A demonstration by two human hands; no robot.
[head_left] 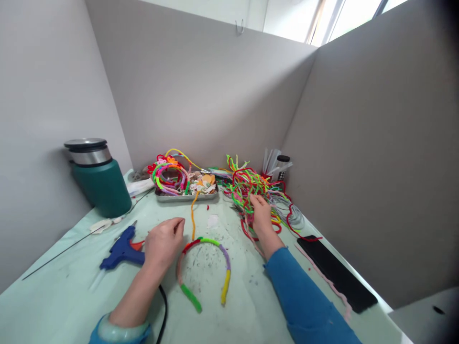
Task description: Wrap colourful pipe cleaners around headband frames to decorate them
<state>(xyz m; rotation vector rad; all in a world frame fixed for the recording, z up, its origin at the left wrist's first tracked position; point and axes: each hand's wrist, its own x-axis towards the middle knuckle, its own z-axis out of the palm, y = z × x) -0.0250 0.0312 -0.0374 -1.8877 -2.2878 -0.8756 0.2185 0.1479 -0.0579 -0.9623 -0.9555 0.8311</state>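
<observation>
My left hand (165,241) is closed in a pinch above the table, right of a blue hot glue gun (124,249). What it pinches, if anything, is too small to make out. Further right, my right hand (262,215) reaches to the near side of a tangled pile of pipe cleaners (247,179), its fingertips pinched on one of them. Between my hands lies a headband (224,255) wrapped in red, green, purple, yellow and pinkish-brown lengths, its open ends toward me. An orange pipe cleaner (192,217) lies behind it.
At the back, a metal tray (186,197) holds wrapped headbands and small cut pieces. A green bottle (102,186) stands at left. Glue sticks (270,160) stand behind the pile; grey wire coils (292,215) and a black slab (337,272) lie at right. Grey panels enclose the table.
</observation>
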